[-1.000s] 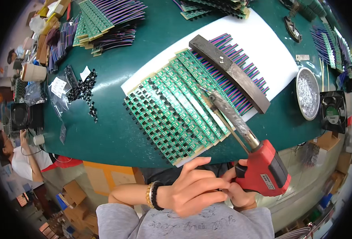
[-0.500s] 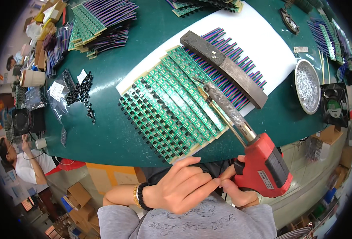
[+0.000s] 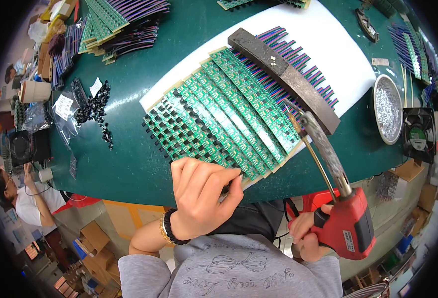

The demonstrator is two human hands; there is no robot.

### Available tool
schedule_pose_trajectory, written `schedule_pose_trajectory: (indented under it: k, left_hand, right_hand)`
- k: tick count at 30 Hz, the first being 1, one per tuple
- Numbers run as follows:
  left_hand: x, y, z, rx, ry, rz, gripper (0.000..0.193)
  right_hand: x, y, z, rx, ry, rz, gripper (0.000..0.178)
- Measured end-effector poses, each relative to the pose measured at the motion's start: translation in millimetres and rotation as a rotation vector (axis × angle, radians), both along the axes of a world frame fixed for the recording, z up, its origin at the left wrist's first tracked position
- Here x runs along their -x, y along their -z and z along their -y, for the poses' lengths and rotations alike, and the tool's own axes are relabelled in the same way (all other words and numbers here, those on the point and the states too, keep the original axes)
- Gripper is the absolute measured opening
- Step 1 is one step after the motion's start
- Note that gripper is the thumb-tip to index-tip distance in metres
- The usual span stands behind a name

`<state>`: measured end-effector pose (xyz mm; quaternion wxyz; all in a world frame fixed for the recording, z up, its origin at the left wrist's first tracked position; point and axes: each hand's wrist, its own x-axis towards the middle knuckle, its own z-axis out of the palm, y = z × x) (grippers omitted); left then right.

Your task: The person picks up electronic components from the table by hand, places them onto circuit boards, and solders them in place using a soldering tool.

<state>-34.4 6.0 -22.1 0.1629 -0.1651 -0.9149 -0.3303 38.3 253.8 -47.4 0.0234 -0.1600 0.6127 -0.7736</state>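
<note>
My right hand [image 3: 308,236] is closed around the grip of a red soldering gun [image 3: 345,226]. The gun's metal barrel and thin feed tube slant up to the left, with the tip over the right edge of the boards. Thumb and forefinger of my left hand [image 3: 201,191] pinch together at the near edge of the overlapping green circuit boards [image 3: 229,119]. What they hold, if anything, is hidden. Rows of small black connectors sit on the near-left boards. A dark metal bar [image 3: 303,92] lies across the coloured wires [image 3: 278,42] at the far end of the boards.
A white sheet [image 3: 350,64] lies under the boards. Loose black connectors [image 3: 97,109] and plastic bags are on the left. At right stand a bowl of silvery bits [image 3: 388,109] and a fan [image 3: 418,134]. Wired board stacks [image 3: 104,25] lie far left. Another person [image 3: 28,198] sits at left.
My hands have moved apart. The left went up and left to the boards' near edge; the right shifted right and slightly down with the soldering gun, its tip moving right.
</note>
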Motion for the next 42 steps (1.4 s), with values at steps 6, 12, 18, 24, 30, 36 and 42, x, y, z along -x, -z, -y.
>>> schedule_pose_trajectory:
  k: [6, 12, 18, 24, 30, 36, 42]
  left_hand:
    - [0, -2, 0, -0.009, -0.009, 0.053, 0.022]
    - [2, -3, -1, -0.031, -0.018, 0.041, 0.021]
    - [3, -4, 0, -0.052, -0.013, 0.046, 0.022]
    - [2, -7, 2, -0.049, 0.0, 0.088, 0.022]
    - [3, -7, 1, -0.052, -0.005, 0.082, 0.022]
    - [3, -7, 1, -0.045, -0.002, 0.098, 0.022]
    - [4, -3, 1, -0.065, 0.003, 0.051, 0.019]
  right_hand:
    - [-19, 16, -29, 0.314, -0.278, -0.025, 0.084]
    - [-64, 32, -61, 0.215, -0.22, 0.154, 0.089]
    - [-106, 39, -94, -0.006, -0.137, 0.598, 0.072]
    - [-112, 49, -89, -0.095, -0.042, 0.306, 0.07]
    - [-83, 25, -68, -0.227, 0.028, 0.246, 0.071]
    - [-69, 12, -56, -0.296, 0.032, 0.222, 0.077]
    - [-84, 23, -70, -0.046, 0.056, 0.291, 0.072]
